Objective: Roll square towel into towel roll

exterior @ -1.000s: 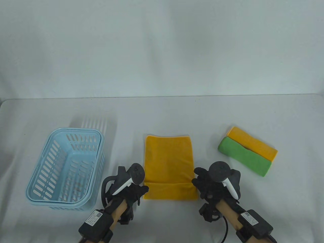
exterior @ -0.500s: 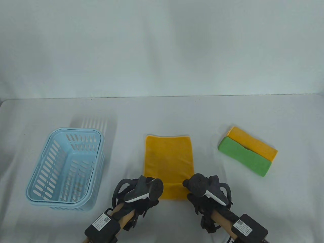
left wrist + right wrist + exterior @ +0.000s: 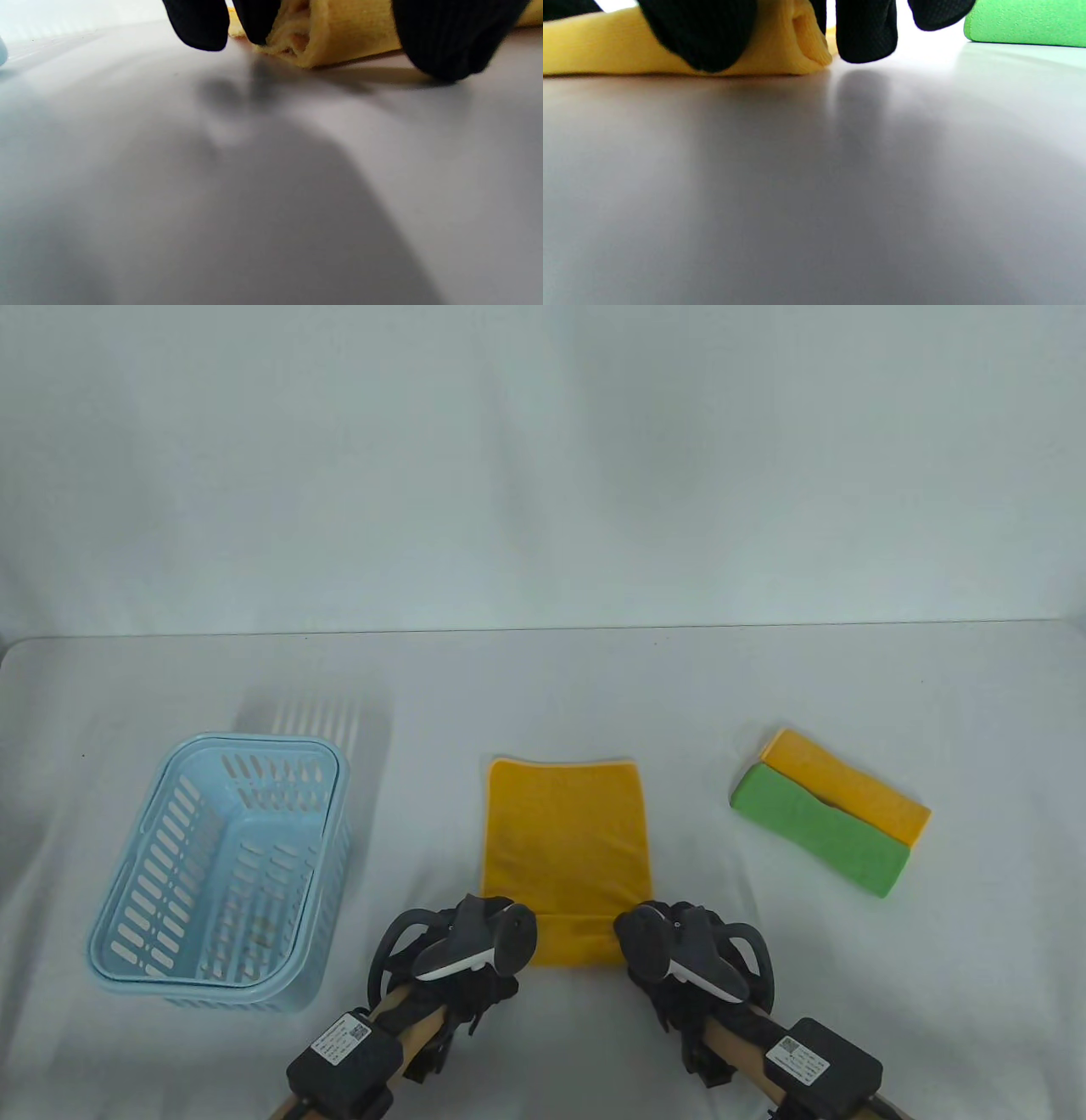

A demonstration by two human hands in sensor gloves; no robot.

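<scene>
A yellow square towel (image 3: pixel 564 831) lies flat at the table's middle, its near edge turned over into a short roll (image 3: pixel 577 940). My left hand (image 3: pixel 496 963) sits at the roll's left end and my right hand (image 3: pixel 649 963) at its right end, the trackers covering most of the fingers. In the left wrist view the roll end (image 3: pixel 339 38) is held between curled fingers (image 3: pixel 197 23) and thumb (image 3: pixel 449 38). In the right wrist view the thumb (image 3: pixel 700 34) presses on the roll (image 3: pixel 780 46), with the fingers (image 3: pixel 867 29) curled at its end.
A light blue slotted basket (image 3: pixel 221 874) stands to the left of the towel. To the right lie a folded green towel (image 3: pixel 819 831) and a folded yellow one (image 3: pixel 848 789) side by side; the green one (image 3: pixel 1022 23) shows in the right wrist view.
Both hands have moved inward and down from beside the towel onto its near corners. The turned-over near band now looks narrower and thicker.
</scene>
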